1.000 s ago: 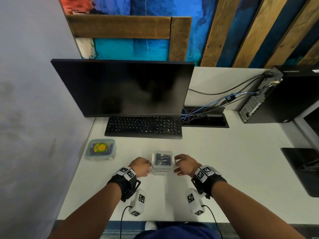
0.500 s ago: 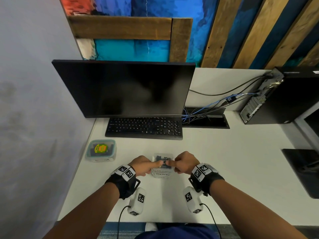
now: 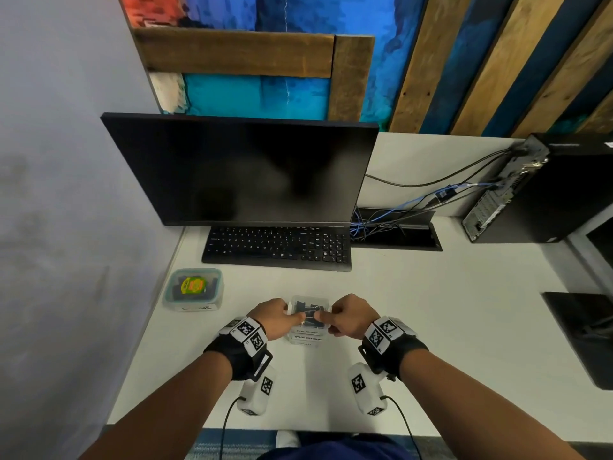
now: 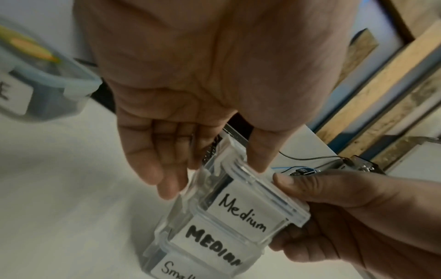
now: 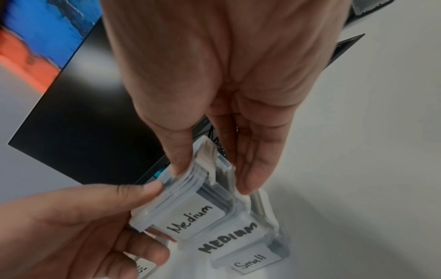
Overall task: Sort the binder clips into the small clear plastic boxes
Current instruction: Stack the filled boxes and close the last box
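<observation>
tabletop [image 3: 431,310]: white | boxes [image 4: 229,213]: clear, white labels, black lettering | keyboard [image 3: 277,249]: black | wall panel [image 3: 298,61], upper frame: blue, orange, brown planks

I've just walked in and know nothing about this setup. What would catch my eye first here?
Most striking is the stack of small clear plastic boxes near the front of the white desk, hand-labelled Medium, MEDIUM and Small from the top down. The left hand and right hand grip the top box from either side, thumbs on its lid. Behind stand a dark monitor and black keyboard, and a teal-lidded container sits to the left.
</observation>
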